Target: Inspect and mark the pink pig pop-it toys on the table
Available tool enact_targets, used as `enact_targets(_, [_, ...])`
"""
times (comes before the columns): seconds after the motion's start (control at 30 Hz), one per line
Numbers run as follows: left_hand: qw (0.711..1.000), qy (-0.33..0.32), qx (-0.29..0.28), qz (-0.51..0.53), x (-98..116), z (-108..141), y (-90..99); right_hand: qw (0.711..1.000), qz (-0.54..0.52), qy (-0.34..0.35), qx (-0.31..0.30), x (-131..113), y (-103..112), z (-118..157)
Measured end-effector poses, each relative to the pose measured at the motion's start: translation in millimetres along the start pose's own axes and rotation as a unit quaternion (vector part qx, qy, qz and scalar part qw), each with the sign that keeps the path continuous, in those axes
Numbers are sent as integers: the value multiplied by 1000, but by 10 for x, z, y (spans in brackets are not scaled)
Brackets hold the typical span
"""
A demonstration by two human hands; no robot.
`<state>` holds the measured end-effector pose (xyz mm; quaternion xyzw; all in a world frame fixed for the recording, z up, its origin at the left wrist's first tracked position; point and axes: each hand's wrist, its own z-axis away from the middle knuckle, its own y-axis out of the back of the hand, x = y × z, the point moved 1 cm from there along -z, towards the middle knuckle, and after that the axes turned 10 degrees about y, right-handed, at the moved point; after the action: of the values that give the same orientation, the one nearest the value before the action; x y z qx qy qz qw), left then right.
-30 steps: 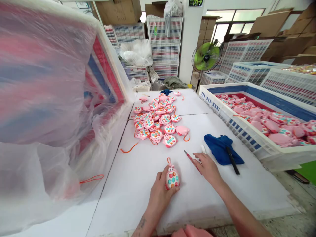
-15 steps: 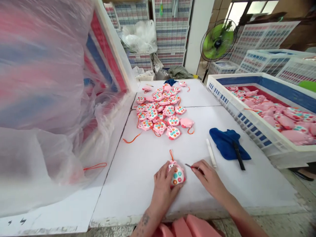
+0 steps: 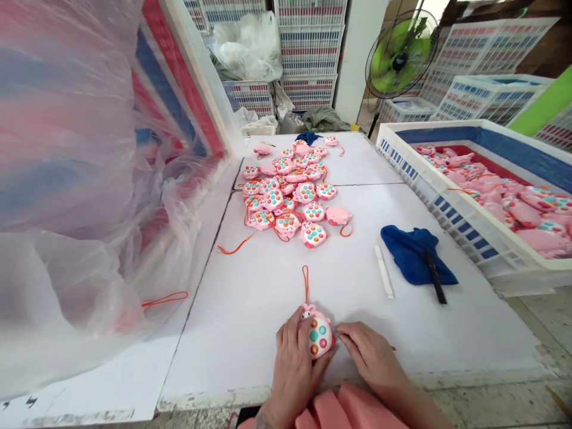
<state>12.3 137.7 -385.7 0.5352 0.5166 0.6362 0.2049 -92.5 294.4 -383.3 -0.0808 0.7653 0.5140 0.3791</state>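
My left hand (image 3: pixel 292 351) is closed around a pink animal-shaped toy (image 3: pixel 318 335) with a white front and coloured round buttons. The toy lies on the white table, its orange cord loop (image 3: pixel 305 283) pointing away from me. At the toy's right edge, the fingertips of my right hand (image 3: pixel 369 351) are pinched together, touching or almost touching it. A thin red tool is in that hand, mostly hidden; only a small red end (image 3: pixel 393 348) shows behind the knuckles. Further up the table lies a pile of similar pink toys (image 3: pixel 286 199).
Right of my hands lie a white stick (image 3: pixel 384 273) and a blue cloth (image 3: pixel 415 256) with a black-handled tool (image 3: pixel 434 277) on it. A white crate (image 3: pixel 504 277) of pink toys stands at the right. Plastic sheeting (image 3: pixel 80 286) covers the left side. A green fan (image 3: pixel 400 56) stands behind.
My right hand has moved left and nearer to me, from apart to the toy's right edge, turning the red tool out of sight. My left hand still holds the toy, now slightly lower in view.
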Motion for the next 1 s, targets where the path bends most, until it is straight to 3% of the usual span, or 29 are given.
enact_targets(0.3, [1000,1,-13,4,4,-9,20,998,38,39,-14,-28,-117,73])
enact_targets(0.6, [1000,9,-29,5,-5,5,-5,999,23,27,-28,-57,-113,83])
enact_targets(0.8, [1000,16,-6,-11,0,23,-13,995,-70,-70,-24,-88,-93,33])
enact_targets(1.0, [998,-31,-15,-60,48,45,34,988,-95,-120,-15,-133,-70,-75])
